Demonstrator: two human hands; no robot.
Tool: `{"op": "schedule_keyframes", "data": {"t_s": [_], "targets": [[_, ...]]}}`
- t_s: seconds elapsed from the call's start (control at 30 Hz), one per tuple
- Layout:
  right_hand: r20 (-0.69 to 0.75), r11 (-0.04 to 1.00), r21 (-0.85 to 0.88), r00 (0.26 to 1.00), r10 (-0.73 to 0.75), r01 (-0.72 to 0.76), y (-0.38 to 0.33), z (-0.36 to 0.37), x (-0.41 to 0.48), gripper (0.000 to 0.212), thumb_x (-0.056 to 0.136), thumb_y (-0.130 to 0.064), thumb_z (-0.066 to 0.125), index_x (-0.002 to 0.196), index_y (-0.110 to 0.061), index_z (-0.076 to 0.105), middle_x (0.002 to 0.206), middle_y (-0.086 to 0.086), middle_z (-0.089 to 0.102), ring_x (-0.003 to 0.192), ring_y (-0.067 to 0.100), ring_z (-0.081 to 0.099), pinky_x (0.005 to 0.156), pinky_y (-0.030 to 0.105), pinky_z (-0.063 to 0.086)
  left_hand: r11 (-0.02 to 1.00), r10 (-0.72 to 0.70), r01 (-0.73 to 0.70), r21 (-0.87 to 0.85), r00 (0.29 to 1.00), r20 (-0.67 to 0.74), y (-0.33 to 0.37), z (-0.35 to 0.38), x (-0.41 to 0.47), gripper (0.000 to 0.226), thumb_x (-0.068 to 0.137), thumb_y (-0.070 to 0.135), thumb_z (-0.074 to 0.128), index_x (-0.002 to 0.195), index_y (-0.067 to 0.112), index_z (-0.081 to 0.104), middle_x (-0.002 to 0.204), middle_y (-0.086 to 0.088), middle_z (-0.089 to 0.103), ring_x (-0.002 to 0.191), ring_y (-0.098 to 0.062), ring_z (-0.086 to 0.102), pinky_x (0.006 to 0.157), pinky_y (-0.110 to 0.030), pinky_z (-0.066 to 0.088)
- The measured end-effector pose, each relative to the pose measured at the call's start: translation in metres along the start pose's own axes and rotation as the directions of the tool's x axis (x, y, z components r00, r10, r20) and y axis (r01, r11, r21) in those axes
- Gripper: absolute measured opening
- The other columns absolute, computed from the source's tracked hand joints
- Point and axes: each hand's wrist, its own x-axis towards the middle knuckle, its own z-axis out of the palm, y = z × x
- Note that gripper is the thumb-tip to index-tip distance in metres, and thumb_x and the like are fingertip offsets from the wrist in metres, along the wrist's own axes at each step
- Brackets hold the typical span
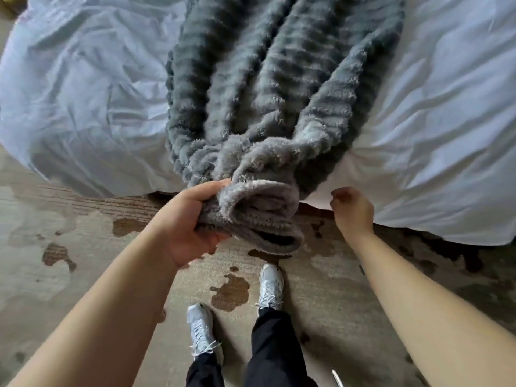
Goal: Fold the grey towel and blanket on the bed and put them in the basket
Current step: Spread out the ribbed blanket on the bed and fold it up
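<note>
A fluffy grey ribbed blanket [268, 88] lies in long bunched folds down the middle of the bed, its near end hanging over the bed's edge. My left hand [190, 219] is shut on that bunched near end, holding it just off the edge above the floor. My right hand [352, 210] hovers to the right of the bundle at the edge of the white sheet, fingers loosely curled, holding nothing. No towel and no basket are in view.
The bed is covered by a crumpled white sheet [435, 129] on both sides of the blanket. Below is a beige carpet with brown patches [229, 291]. My feet in white sneakers [269, 286] stand close to the bed's edge.
</note>
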Motion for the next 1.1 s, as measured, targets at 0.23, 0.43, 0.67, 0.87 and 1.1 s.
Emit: {"op": "schedule_keyframes", "data": {"t_s": [0.23,0.43,0.67,0.87,1.1], "targets": [[0.306,0.916,0.23,0.87,-0.388,0.328,-0.036,0.015,-0.047,0.044,0.071,-0.024,0.067,0.113,-0.03,0.056,0.101,-0.01,0.064,0.093,0.003,0.059,0.083,0.016,0.046,1.0,0.002,-0.002,0.013,0.997,-0.072,-0.003,0.003,-0.004,0.01,0.069,0.021,0.061,0.074,0.016,0.068,0.067,-0.002,0.062,0.053,-0.012,0.058,0.047,-0.021,0.048],[0.132,0.952,-0.004,0.944,-0.304,0.307,-0.03,0.016,-0.057,0.018,0.086,-0.011,0.057,0.102,-0.012,0.064,0.098,0.01,0.069,0.094,0.029,0.061,0.067,0.022,0.035,0.997,-0.003,0.01,0.074,0.995,-0.099,-0.013,-0.007,-0.014,0.02,0.068,0.025,0.069,0.085,0.013,0.066,0.071,-0.004,0.068,0.058,-0.016,0.064,0.052,-0.026,0.051],[-0.282,0.938,-0.334,0.959,-0.004,-0.095,0.012,-0.122,-0.124,0.011,0.087,-0.007,0.05,0.089,-0.016,0.057,0.067,0.008,0.049,0.064,0.03,0.048,0.053,0.03,0.038,0.984,0.174,-0.14,0.111,0.896,-0.409,-0.014,-0.075,-0.069,0.021,0.089,0.022,0.063,0.102,0.005,0.061,0.084,-0.013,0.071,0.058,-0.026,0.068,0.048,-0.034,0.048],[-0.444,0.925,-0.311,0.894,0.062,-0.218,0.042,-0.206,-0.265,0.015,0.082,0.001,0.056,0.096,0.0,0.06,0.1,0.028,0.062,0.086,0.042,0.057,0.073,0.042,0.052,0.946,0.297,-0.133,0.297,0.726,-0.62,-0.042,-0.148,-0.173,0.028,0.088,0.026,0.065,0.104,0.007,0.053,0.072,-0.013,0.058,0.027,-0.021,0.054,0.028,-0.02,0.038],[-0.396,0.716,0.696,0.804,0.444,-0.053,0.019,-0.174,-0.373,0.037,0.091,-0.007,0.042,0.124,-0.009,0.059,0.111,0.008,0.058,0.099,0.026,0.056,0.081,0.037,0.048,0.902,0.059,0.078,0.425,0.952,-0.3,-0.089,-0.166,-0.257,0.022,0.092,0.029,0.058,0.082,0.01,0.052,0.049,-0.006,0.057,0.034,-0.014,0.047,0.033,-0.012,0.032]]}}
